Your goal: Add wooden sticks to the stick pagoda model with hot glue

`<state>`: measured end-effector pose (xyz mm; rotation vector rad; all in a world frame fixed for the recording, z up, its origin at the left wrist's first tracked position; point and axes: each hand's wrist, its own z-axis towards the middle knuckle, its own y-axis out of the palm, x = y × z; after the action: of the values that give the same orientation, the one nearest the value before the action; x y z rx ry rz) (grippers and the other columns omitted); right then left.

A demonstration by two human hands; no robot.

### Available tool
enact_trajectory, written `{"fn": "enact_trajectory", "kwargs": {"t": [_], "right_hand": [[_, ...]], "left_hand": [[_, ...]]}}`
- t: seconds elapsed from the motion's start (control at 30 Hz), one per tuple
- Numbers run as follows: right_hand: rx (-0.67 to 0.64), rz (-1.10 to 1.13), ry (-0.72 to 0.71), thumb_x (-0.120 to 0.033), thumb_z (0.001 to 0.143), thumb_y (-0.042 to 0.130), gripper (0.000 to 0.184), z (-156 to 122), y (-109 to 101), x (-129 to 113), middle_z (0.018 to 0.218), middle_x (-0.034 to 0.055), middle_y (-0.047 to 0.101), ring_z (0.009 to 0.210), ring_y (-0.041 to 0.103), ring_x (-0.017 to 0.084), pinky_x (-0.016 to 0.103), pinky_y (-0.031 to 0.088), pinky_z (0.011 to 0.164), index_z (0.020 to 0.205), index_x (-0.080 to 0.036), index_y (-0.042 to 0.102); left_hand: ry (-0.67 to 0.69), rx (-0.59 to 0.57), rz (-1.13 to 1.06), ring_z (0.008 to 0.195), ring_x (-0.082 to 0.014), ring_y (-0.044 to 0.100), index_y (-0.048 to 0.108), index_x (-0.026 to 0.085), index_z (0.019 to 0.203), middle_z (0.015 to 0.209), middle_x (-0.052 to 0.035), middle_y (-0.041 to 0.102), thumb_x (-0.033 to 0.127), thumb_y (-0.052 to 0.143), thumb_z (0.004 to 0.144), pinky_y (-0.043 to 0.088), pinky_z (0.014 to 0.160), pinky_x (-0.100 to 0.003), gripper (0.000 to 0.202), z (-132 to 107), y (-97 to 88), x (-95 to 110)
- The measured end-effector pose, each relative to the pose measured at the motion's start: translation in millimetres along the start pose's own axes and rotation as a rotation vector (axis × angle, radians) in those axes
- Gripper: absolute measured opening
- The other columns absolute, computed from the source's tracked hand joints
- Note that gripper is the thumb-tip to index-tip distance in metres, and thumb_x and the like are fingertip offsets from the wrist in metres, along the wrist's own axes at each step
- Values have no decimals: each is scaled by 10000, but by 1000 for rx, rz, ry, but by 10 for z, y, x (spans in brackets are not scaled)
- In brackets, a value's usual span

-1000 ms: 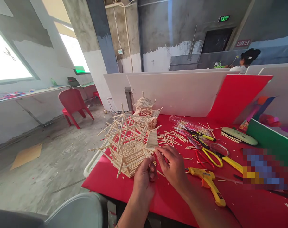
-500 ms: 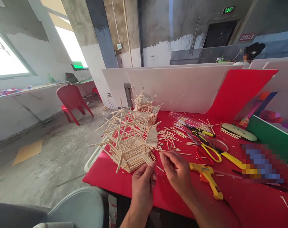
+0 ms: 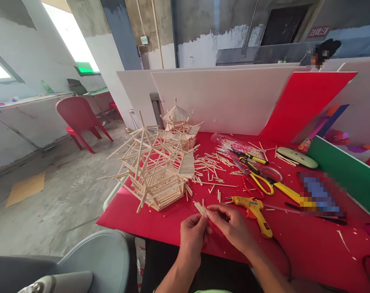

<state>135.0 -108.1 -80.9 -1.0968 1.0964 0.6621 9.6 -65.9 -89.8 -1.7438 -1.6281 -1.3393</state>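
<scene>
My left hand [image 3: 194, 234] pinches a small flat row of short wooden sticks [image 3: 199, 207] between thumb and fingers. Close against it, my right hand [image 3: 230, 226] has thumb and forefinger closed at the near end of the same sticks. Just beyond my hands, to the left, stands an open pagoda-like frame of wooden sticks [image 3: 160, 192], with one roof panel covered in sticks. A smaller stick pagoda [image 3: 177, 118] with a filled roof is behind it. To the right of my right hand lies a yellow glue gun [image 3: 253, 207], its nozzle pointing left.
Loose cut sticks [image 3: 207, 165] are scattered over the red tabletop [image 3: 172, 224]. Farther right lie pliers [image 3: 248, 160], yellow-handled scissors [image 3: 262, 183], a yellow cutter [image 3: 290, 194] and a tape roll [image 3: 272, 174]. White boards [image 3: 215, 101] stand behind; a grey stool [image 3: 96, 260] is at left.
Both hands have come together, the right moving to the sticks in the left, and they now sit farther from the stick frame. The camera view has shifted slightly.
</scene>
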Motion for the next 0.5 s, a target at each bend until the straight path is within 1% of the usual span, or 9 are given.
{"fn": "enact_trajectory", "kwargs": {"t": [0.1,0.17,0.23,0.3,0.37,0.43,0.47,0.5], "right_hand": [[-11,-81,-25,-443,809,623,283,11,-45,-10,850,42,697,748,633,178,267,499,641,933,-206,715],[-37,-113,-31,-410,796,631,234,34,-36,-26,839,33,685,739,622,171,259,483,630,886,-209,708],[-57,-96,-9,-367,796,621,175,53,-10,-31,808,20,677,726,617,164,256,476,641,812,-207,691],[-71,-54,22,-344,800,605,163,60,8,-18,756,4,668,711,618,159,253,474,653,742,-204,664],[-85,-28,58,-359,814,585,187,52,0,10,724,-2,669,687,621,160,251,473,638,733,-203,651],[-93,-54,77,-385,824,575,211,29,-41,42,710,1,682,657,626,166,253,468,607,756,-204,658],[-101,-91,71,-395,827,574,221,12,-69,57,695,2,686,638,626,167,251,463,588,754,-206,662],[-112,-139,55,-401,829,576,228,-8,-98,70,674,1,686,617,625,168,249,456,568,743,-210,665]], "left_hand": [[34,-12,39,320,-39,325,623,133,532,430,9,517,581,770,590,200,330,-182,474,7,80,-25],[72,-6,69,326,-43,337,640,129,543,434,6,522,585,752,614,208,336,-182,475,5,107,-22],[100,1,95,334,-46,348,623,127,504,432,-2,525,578,748,627,216,346,-184,484,-2,103,-24],[109,4,121,338,-53,362,628,125,492,439,-14,543,559,762,620,221,354,-189,471,-10,68,-39],[92,-37,181,356,-64,386,687,122,556,459,-19,569,505,807,580,247,367,-194,402,-16,4,-54],[71,-90,269,390,-78,417,740,124,638,481,-18,590,427,859,521,293,393,-199,346,-18,-76,-40],[74,-83,298,409,-85,431,749,125,649,481,-17,591,401,871,502,313,408,-201,336,-17,-116,-13],[98,-31,293,429,-90,447,751,126,645,491,-19,597,399,872,498,330,422,-202,333,-14,-150,31]]}}
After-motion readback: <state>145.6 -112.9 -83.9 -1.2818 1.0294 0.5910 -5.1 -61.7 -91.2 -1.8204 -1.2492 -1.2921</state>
